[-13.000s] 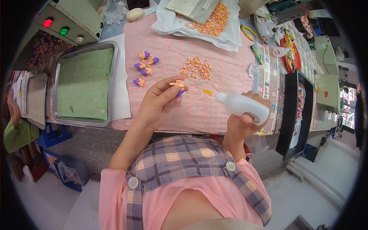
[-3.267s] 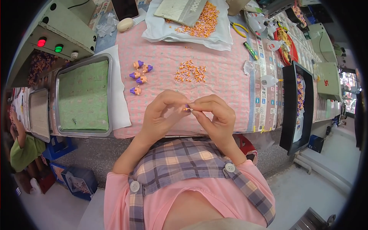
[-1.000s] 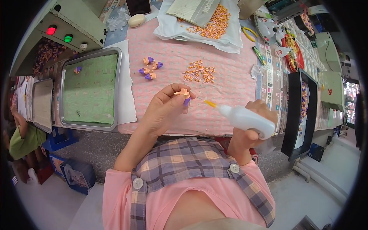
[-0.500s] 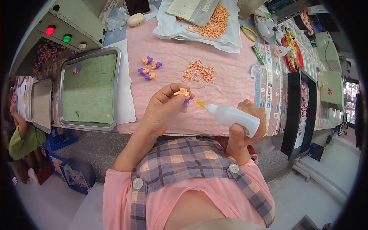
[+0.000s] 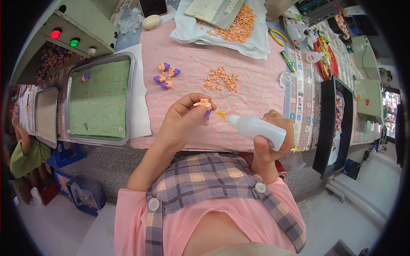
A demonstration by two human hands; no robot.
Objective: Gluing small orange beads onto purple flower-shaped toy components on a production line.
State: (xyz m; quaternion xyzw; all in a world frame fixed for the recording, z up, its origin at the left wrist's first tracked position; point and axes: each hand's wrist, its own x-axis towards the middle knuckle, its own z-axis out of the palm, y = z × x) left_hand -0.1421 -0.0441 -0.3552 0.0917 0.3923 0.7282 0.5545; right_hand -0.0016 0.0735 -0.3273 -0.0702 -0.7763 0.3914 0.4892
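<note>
Between its thumb and fingers, my left hand (image 5: 183,119) pinches a small peach-and-purple plastic figure part (image 5: 204,105). My right hand (image 5: 273,143) is wrapped round a white squeeze bottle (image 5: 258,130), tilted with its yellow nozzle (image 5: 220,115) pointing left at the figure part. The thin tip is right beside the part; whether they touch I cannot tell. Beyond my left hand, several similar peach-and-purple parts (image 5: 165,76) lie on the pink cloth (image 5: 183,51). Past the nozzle is a loose pile of tiny orange-and-pink pieces (image 5: 221,80).
A metal tray with a green lining (image 5: 100,100) stands at left, holding one part. At the back, a white sheet (image 5: 188,34) bears more tiny pieces under a grey booklet (image 5: 213,12). Yellow-handled pliers (image 5: 277,36) and a black tray (image 5: 321,155) are at right. Another person's green sleeve (image 5: 29,158) shows far left.
My right hand has shifted the bottle slightly left and up, so its nozzle is nearer the figure part. My left hand has stayed almost still.
</note>
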